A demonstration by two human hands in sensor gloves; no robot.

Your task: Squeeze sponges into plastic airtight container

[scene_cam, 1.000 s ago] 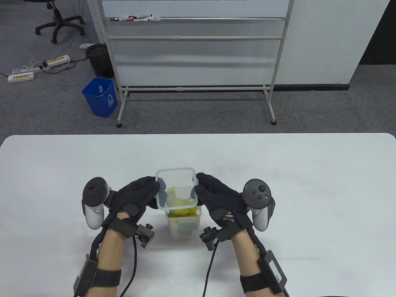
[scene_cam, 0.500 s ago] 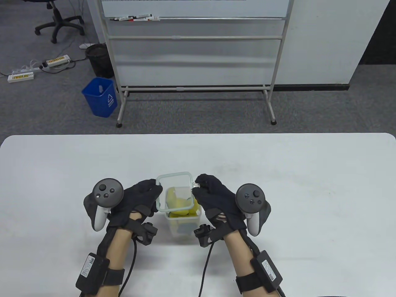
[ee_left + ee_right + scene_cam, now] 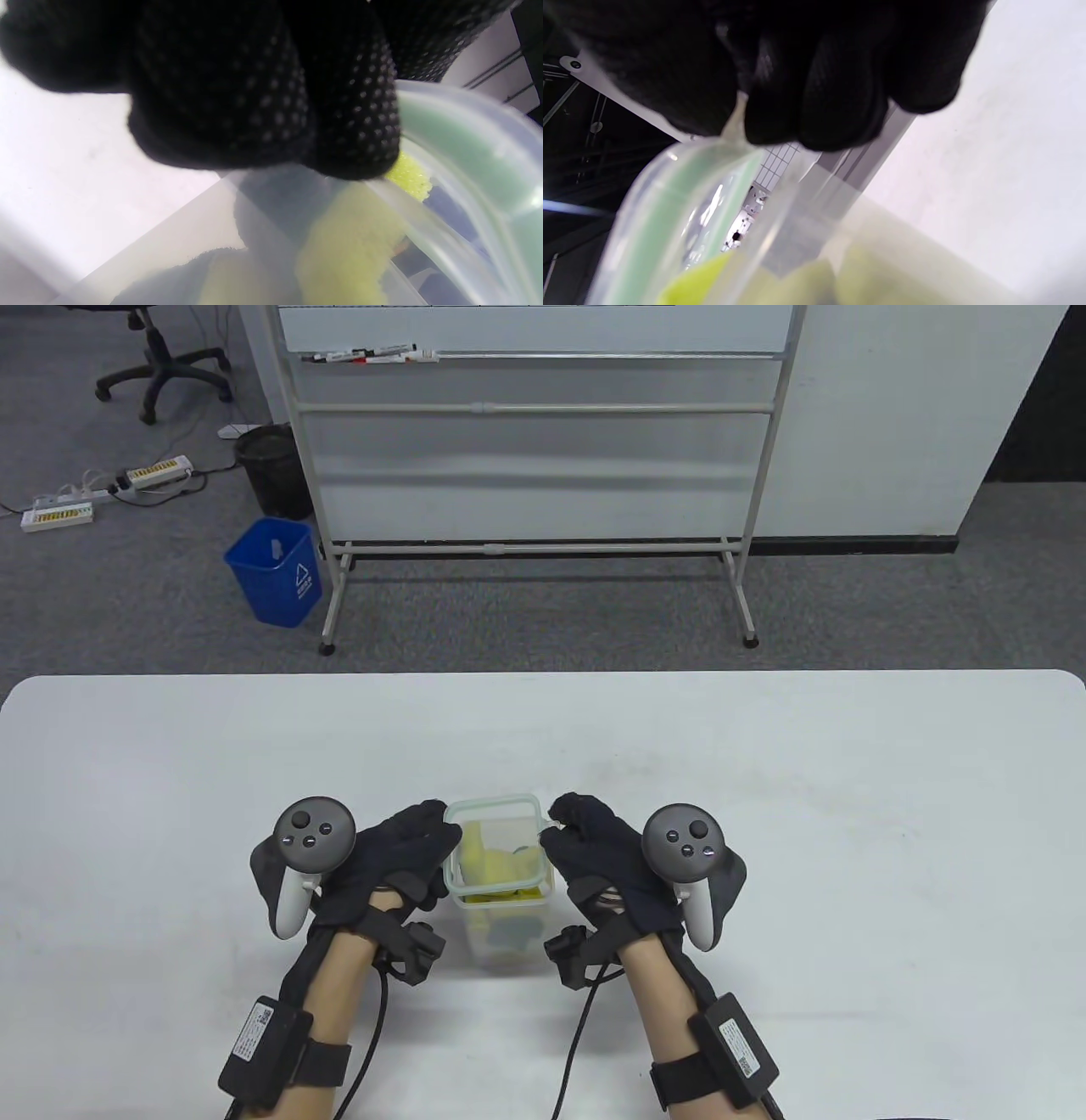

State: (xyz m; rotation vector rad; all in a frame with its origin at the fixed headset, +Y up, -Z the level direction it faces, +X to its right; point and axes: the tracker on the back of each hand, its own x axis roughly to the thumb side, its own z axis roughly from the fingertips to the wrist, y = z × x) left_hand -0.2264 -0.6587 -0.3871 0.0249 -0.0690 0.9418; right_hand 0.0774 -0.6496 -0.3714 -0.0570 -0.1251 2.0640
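Since sponges [image 3: 496, 869] already sit packed inside container [image 3: 506, 929], stuffing looks done; sealing remains. Container stands on table [image 3: 848, 831] between both hands. Left hand [image 3: 394, 861] curled, fingertips [image 3: 352, 140] pinching left edge of lid [image 3: 494, 804]. Right hand [image 3: 607, 861] curled likewise, fingertips [image 3: 814, 106] pinching lid's right tab. Lid just above rim, tilted, green seal visible; not yet pressed home, latches not clipped. Beyond hands: bare tabletop.

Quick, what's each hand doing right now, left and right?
Left hand: grips the left edge of the lid over the container.
Right hand: pinches the lid's right edge.
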